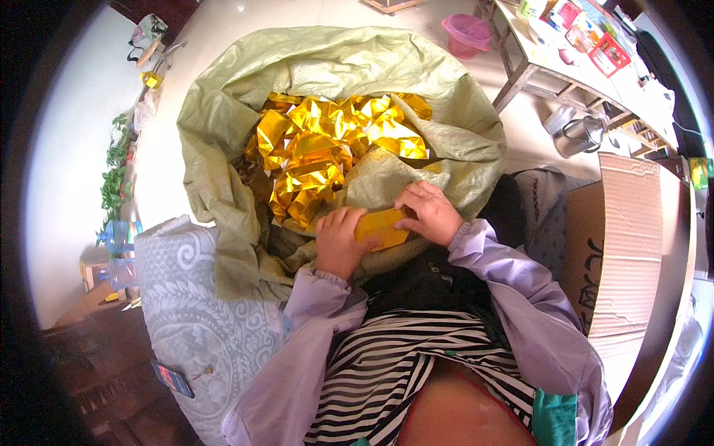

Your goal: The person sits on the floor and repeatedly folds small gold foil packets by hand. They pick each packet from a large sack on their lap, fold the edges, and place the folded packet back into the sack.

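Between my two hands is a flat piece of gold foil paper with folded edges, held over the near rim of a sack. My left hand grips its left end, with the thumb on top. At its upper right end, my right hand pinches it between thumb and fingers. The large pale green woven sack gapes wide, its rim rolled outward. Many folded gold foil paper pieces lie heaped inside it; a fold of the sack covers part of the heap on the right.
A cardboard box with handwriting stands to my right. Left of me, a phone rests on a grey patterned cloth. Further off are a pink plastic basket, a metal kettle and a cluttered table.
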